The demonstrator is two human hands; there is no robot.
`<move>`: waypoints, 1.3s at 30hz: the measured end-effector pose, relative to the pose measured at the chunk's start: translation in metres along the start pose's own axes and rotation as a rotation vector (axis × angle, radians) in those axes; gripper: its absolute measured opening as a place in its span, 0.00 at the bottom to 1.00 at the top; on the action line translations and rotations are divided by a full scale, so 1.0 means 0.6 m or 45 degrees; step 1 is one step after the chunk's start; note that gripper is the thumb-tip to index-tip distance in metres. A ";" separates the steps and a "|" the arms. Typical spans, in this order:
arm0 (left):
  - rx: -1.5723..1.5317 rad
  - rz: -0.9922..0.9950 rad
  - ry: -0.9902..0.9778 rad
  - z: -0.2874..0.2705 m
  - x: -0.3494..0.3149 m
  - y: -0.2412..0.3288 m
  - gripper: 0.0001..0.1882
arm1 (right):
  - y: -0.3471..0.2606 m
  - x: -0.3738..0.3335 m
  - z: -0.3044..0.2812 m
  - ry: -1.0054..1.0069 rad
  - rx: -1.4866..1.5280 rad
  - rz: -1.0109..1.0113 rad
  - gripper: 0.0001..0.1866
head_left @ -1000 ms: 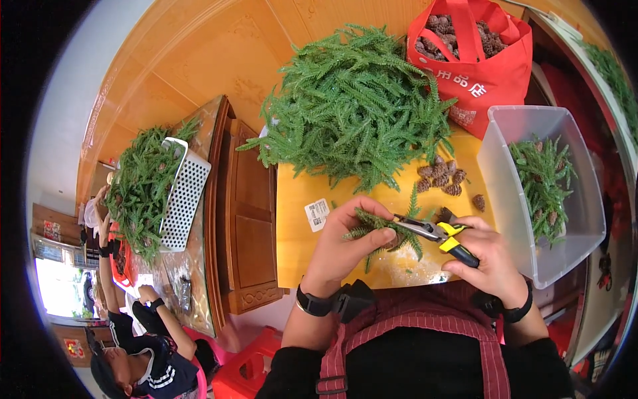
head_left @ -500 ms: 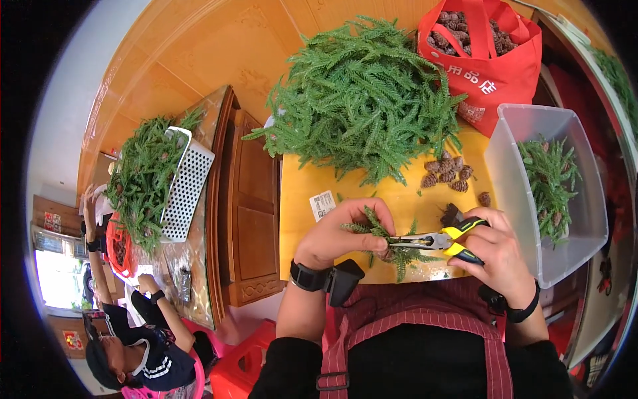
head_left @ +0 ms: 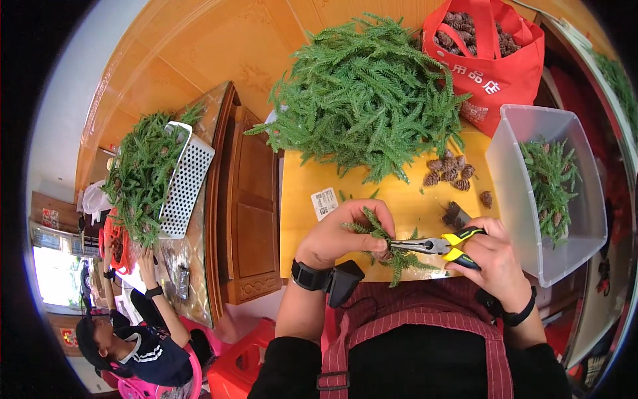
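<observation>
Here, hands (head_left: 493, 256) close together, pliers (head_left: 433, 247) in right, seemingly against the sprig (head_left: 403, 261)

the left fingers (head_left: 364, 242) partly hide the green sprig (head_left: 401, 261) between them.

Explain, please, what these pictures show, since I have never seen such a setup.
No machine here, only bare-handed work, seen through a fisheye camera worn on the worker's head; it looks down and bends straight edges. The left hand holds a green sprig; the right hand grips pliers, their tips at the sprig. On the yellow table lie a heap of greenery and loose cones. Behind, to the right, stands a red bag of cones; nearer, also right, a clear box with sprigs inside. Another person sits at the left.
</observation>
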State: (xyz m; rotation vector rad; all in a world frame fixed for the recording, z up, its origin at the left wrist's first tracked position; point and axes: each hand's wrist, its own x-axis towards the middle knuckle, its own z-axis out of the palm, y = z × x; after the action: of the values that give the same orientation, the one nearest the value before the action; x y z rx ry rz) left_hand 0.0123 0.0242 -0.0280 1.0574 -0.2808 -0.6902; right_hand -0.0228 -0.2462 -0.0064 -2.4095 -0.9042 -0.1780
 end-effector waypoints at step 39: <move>0.971 0.858 0.704 0.066 0.011 -0.010 0.13 | -0.024 0.007 -0.010 0.155 0.018 0.180 0.15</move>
State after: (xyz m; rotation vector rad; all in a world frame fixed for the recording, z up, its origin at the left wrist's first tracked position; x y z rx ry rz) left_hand -0.0062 -0.0098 -0.0150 1.7021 -0.3981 0.3689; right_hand -0.0282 -0.2381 0.0062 -2.4096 -0.6758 -0.2605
